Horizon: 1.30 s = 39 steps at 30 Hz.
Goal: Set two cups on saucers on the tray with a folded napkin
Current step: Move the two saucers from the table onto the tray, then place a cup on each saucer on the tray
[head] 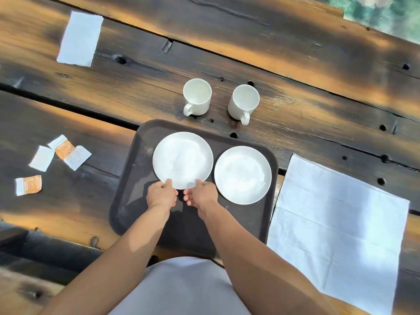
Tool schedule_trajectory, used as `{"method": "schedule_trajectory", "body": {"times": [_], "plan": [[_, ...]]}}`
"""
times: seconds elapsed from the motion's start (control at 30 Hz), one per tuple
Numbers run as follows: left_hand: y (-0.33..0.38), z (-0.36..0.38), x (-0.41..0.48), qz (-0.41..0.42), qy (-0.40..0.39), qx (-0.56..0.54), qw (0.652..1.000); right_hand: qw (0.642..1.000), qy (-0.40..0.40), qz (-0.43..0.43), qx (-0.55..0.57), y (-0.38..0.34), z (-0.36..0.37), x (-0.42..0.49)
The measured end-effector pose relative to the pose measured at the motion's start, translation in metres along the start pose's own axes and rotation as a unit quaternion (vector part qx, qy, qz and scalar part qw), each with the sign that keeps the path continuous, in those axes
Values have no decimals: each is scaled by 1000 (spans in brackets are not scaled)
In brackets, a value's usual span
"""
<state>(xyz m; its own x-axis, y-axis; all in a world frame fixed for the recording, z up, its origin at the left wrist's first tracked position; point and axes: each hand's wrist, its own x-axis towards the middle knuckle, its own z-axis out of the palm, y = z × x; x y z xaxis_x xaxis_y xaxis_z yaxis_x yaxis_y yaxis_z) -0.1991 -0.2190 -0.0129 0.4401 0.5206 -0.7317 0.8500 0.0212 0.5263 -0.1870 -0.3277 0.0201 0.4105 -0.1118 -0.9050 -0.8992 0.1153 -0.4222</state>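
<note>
A dark tray (127,201) lies on the wooden table in front of me. Two white saucers rest on it side by side: the left saucer (181,159) and the right saucer (242,175). My left hand (161,195) and my right hand (201,195) both pinch the near rim of the left saucer. Two empty white cups stand on the table just beyond the tray, the left cup (197,96) and the right cup (243,103), handles toward me. A large white napkin (336,226) lies unfolded flat to the right of the tray.
A smaller white napkin (79,38) lies at the far left. Several sugar sachets (68,153) are scattered left of the tray, one more (28,185) nearer the edge. The plank table (295,53) has gaps and holes.
</note>
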Motion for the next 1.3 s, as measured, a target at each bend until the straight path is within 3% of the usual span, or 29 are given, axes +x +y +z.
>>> {"method": "schedule_trajectory", "body": {"times": [1.03, 1.3], "plan": [[0, -1, 6, 13, -23, 100, 995, 999, -15, 30, -21, 1, -3, 16], [6, -9, -3, 9, -45, 152, 987, 995, -41, 26, -87, -14, -35, 12]]}}
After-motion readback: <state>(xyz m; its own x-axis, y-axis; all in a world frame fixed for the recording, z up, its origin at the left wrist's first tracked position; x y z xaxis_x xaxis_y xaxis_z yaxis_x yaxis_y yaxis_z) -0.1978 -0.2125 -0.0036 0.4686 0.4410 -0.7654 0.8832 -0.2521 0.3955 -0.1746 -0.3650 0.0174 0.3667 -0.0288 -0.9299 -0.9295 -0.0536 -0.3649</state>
